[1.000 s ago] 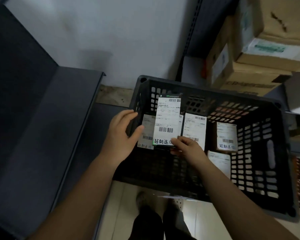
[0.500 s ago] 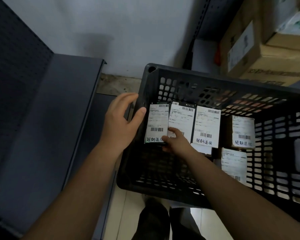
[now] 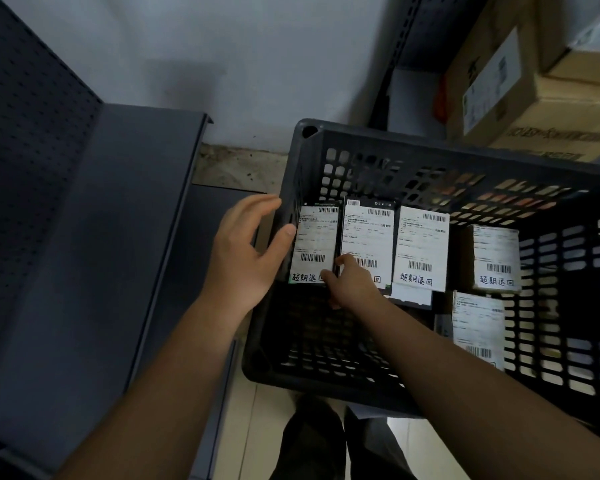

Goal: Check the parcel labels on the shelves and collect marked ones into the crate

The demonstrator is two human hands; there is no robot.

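At the left stands a dark grey metal shelf [image 3: 94,237] with a perforated back panel; its visible surface carries nothing.

The left hand [image 3: 243,251] hovers at the left wall of the black perforated plastic crate [image 3: 430,147]. Its fingers are straight and spread outside the wall, and the thumb tip touches the left edge of the first label inside. The grip is released and holds nothing.

Inside the crate, three flat parcels with white barcode labels stand side by side near the far left corner:
- the left white-labelled parcel [image 3: 314,244], handwritten black characters along its lower edge;
- the middle white-labelled parcel [image 3: 368,233], dark-framed, slightly overlapping the left one;
- the right white-labelled parcel [image 3: 421,247], also marked by hand.

The right hand [image 3: 352,285] reaches into the crate. Its fingers are curled at the lower edge of the middle parcel; the grip is clenched on that parcel.

Further right in the crate lie a brown box with a marked white label [image 3: 494,259] and, nearer the front wall, another labelled parcel [image 3: 478,327].

Brown cardboard boxes [image 3: 541,98] are stacked beyond the crate's far right corner.
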